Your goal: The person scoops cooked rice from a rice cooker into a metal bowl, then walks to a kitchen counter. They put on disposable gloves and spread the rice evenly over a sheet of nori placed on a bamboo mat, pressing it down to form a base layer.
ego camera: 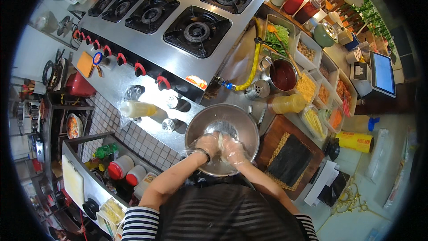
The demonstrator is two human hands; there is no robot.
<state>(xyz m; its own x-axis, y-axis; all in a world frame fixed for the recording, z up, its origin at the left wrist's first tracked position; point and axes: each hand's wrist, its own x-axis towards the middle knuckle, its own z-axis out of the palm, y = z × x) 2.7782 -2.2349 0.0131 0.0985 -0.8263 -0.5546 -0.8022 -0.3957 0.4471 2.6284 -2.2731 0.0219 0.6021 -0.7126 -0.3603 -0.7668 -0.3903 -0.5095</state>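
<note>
Both hands are inside a wide stainless-steel mixing bowl [197, 120], wearing thin clear plastic gloves. My left hand [207, 143] and my right hand [231, 149] meet near the bowl's middle, fingers curled together around a small whitish lump of food [220, 139]. The fingers hide most of the lump, and its kind cannot be made out. A dark band circles my left wrist. To the right of the bowl, a dark nori sheet [290, 160] lies on a bamboo rolling mat [275, 173], which rests on a brown wooden board [267, 144].
A gas range [187, 70] stands ahead, its yellow hose [256, 57] at the right. A squeeze bottle [137, 108] and shakers [169, 125] sit left of the bowl. Food tubs [306, 87], a pot of red sauce [283, 75] and a bottle of yellow sauce [287, 103] stand right.
</note>
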